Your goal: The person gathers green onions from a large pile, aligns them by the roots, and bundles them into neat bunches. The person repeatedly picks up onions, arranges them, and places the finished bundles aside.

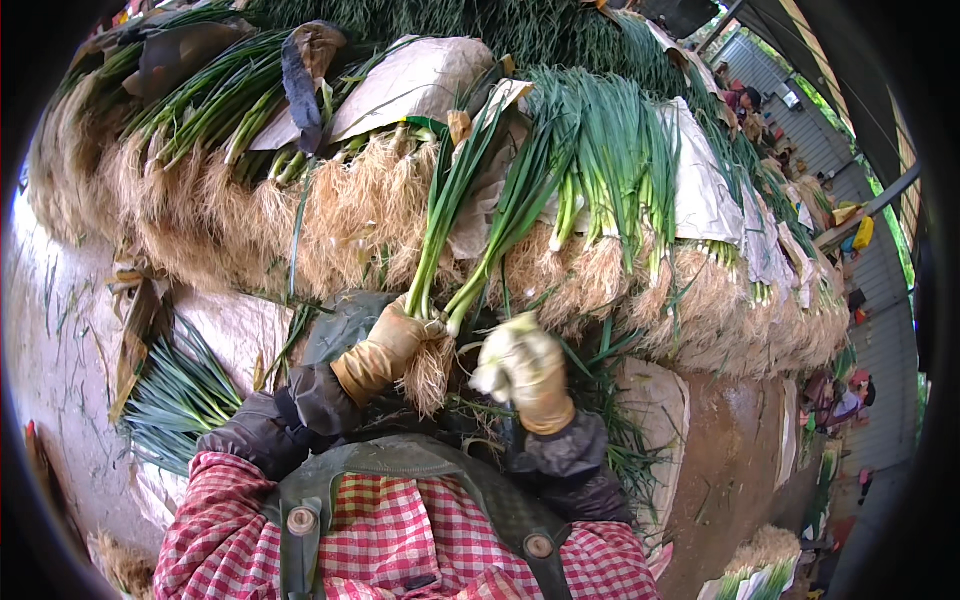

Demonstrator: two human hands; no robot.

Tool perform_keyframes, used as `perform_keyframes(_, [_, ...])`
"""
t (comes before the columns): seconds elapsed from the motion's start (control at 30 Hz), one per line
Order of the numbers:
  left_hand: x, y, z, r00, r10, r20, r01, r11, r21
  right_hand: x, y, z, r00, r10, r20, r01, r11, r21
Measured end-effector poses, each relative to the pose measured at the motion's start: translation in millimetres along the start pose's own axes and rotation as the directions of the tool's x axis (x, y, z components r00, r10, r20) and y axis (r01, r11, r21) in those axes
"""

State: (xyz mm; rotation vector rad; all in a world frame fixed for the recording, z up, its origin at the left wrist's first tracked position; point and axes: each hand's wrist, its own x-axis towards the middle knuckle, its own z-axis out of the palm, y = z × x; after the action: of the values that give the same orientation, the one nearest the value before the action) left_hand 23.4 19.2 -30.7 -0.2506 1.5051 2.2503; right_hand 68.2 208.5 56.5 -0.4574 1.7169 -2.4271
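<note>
My left hand [392,345], in a yellowish work glove, is closed round the lower ends of several green onion stalks [447,225]. Their flat green leaves fan upward onto the pile, and tan roots [428,375] hang below the fist. Just to the right is my right hand [530,375], also gloved and apart from the stalks. Motion smears its pale fingers, which look bent. Whitish-green shapes show around the fingertips, but I cannot make out whether they are peel or glove.
A long bank of rooted green onions [610,170] crosses ahead, partly covered by pale sheets [425,80]. More green onions [185,390] lie at my left on a sheet. At lower right is another bundle [755,570]. Other people [845,395] are far right.
</note>
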Motion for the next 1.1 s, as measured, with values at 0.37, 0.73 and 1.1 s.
perform_keyframes(0.37, [-16, 12, 3, 0.985, -0.096, 0.146, 0.13, 0.96, -0.246, 19, 88, -53, 0.898, 0.281, -0.339, -0.323, 0.943, -0.075])
perform_keyframes(0.73, [-23, 11, 5, 0.877, -0.103, 0.47, 0.221, 0.954, -0.204, 51, 85, -44, 0.924, 0.322, -0.209, -0.292, 0.943, 0.16])
perform_keyframes(1.1, [-6, 10, 16, 0.977, -0.133, 0.169, 0.189, 0.907, -0.376, 1, 54, -3, 0.891, -0.283, -0.356, 0.224, 0.954, -0.197])
